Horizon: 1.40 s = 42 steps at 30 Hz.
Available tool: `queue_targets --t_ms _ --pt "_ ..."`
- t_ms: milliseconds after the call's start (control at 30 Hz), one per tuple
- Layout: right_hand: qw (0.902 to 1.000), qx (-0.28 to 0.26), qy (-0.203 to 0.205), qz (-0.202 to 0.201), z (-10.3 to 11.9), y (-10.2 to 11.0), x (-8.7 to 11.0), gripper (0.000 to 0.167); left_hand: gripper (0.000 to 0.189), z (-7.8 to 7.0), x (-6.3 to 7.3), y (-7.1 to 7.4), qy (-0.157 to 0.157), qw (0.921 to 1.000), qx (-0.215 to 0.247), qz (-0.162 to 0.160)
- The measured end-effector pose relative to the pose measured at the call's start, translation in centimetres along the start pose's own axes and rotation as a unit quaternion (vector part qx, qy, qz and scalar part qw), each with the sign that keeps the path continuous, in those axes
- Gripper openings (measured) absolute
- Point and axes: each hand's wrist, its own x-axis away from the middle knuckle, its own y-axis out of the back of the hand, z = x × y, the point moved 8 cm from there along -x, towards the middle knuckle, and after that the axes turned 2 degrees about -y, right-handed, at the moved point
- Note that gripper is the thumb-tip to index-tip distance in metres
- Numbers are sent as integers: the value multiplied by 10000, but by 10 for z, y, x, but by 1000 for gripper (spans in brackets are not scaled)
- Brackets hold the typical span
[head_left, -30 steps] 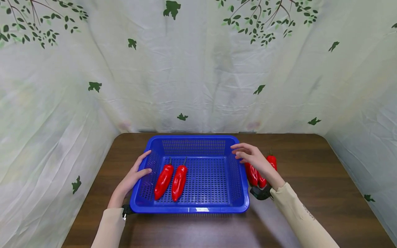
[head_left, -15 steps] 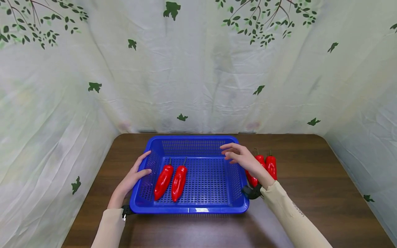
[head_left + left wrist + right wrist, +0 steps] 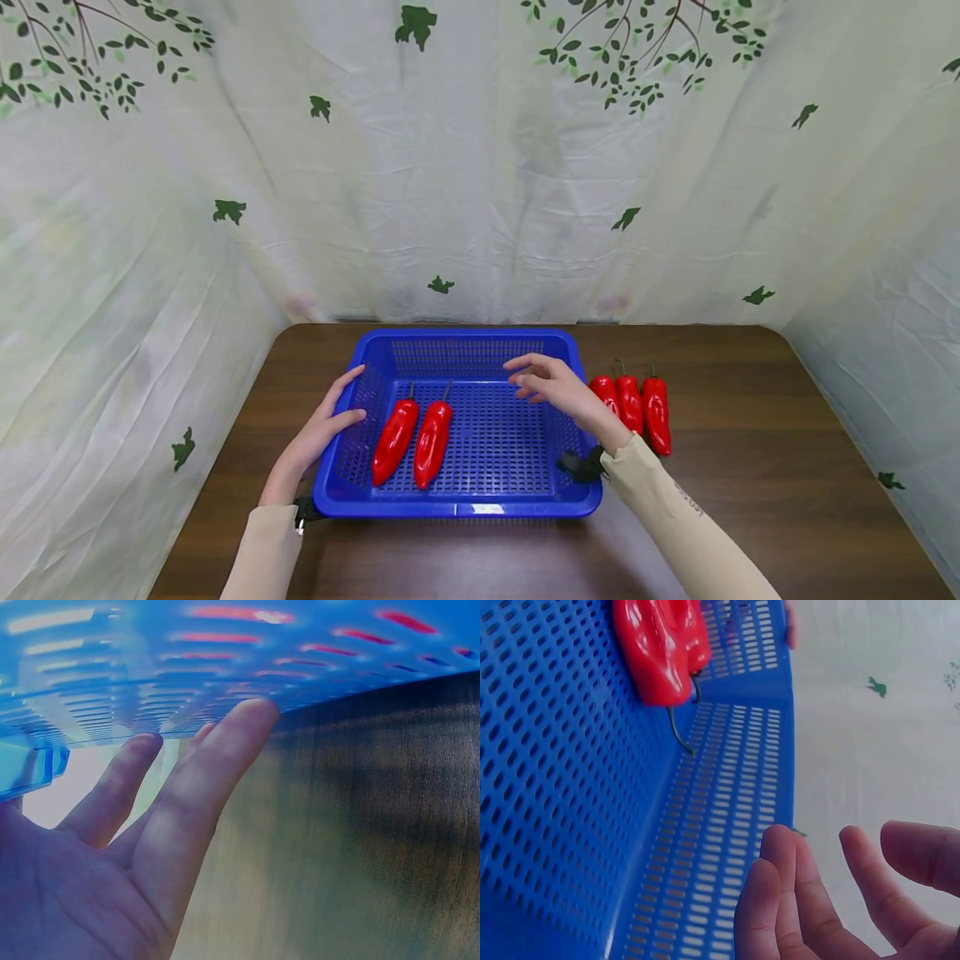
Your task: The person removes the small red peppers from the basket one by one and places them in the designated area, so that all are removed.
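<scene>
A blue plastic basket (image 3: 457, 507) with slotted walls stands on the table in the head view. Inside, on its left half, lie two glossy red peppers (image 3: 395, 442) with thin green stems, side by side. My left hand (image 3: 321, 429) holds the basket's left rim, thumb over the edge; in the left wrist view its other fingers (image 3: 202, 784) reach along the slotted outer wall. Above the basket's right half hovers my right hand (image 3: 558, 387), nothing in it, fingers loosely bent and apart. The right wrist view shows those fingers (image 3: 821, 915) away from the peppers (image 3: 660, 660).
Just right of the basket, three more red peppers (image 3: 630, 400) lie in a row on the brown wooden table (image 3: 750, 433), the nearest partly covered by my right forearm and the basket. A pale leaf-printed cloth (image 3: 480, 167) hangs behind and at both sides.
My right hand has moved left, from the basket's right rim to over its inside, uncovering the three peppers on the table. My left hand and the basket have stayed put.
</scene>
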Motion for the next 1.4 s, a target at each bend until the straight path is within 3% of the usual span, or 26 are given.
queue_targets --t_ms 333,600,833,1400 --pt "9999 77 -56 131 -3 -22 -12 33 67 -2 1 0 -43 10000 75 -31" --pt "9996 -168 -152 189 -7 -38 -21 34 67 -2 1 -2 -54 10000 77 -5" --pt "9979 -518 -321 209 -11 -50 -29 34 67 -3 1 -2 -65 9999 108 -20" --pt "9940 -691 -794 289 -27 -70 -43 37 67 -3 -1 -2 -42 9998 173 -42"
